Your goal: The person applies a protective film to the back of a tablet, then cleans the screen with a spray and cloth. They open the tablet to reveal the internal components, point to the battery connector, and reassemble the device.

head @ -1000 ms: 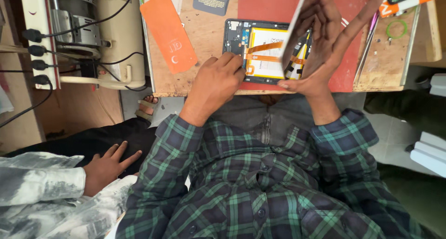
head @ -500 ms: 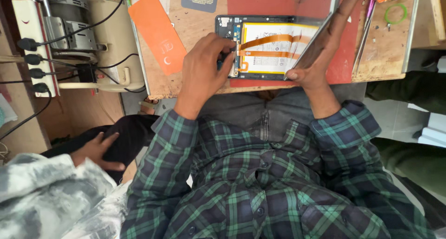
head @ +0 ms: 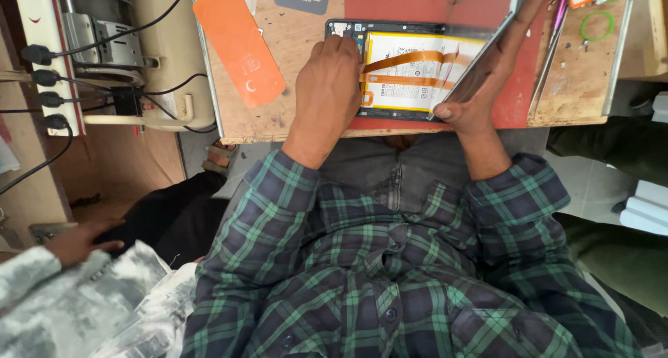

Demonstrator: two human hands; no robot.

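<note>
Scuffed wood made up the table (head: 299, 114), with a red mat (head: 410, 3) spread under an opened phone (head: 410, 69) whose white battery and orange ribbon cables lay exposed. An orange strip (head: 240, 41) lay to the left, a green ring (head: 597, 25) to the right. The left hand (head: 327, 86) pressed down on the phone's left end, its grip narrow, fingertips bunched on the frame. The right hand (head: 487, 80) had its grip closed on the lifted screen panel (head: 480, 52), tilted up from the phone's right edge.

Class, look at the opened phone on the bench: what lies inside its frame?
Inside the opened phone show a pale battery and orange ribbon cables. The left hand covers one end; the lifted screen panel, held by the right hand, hides the other.
</note>
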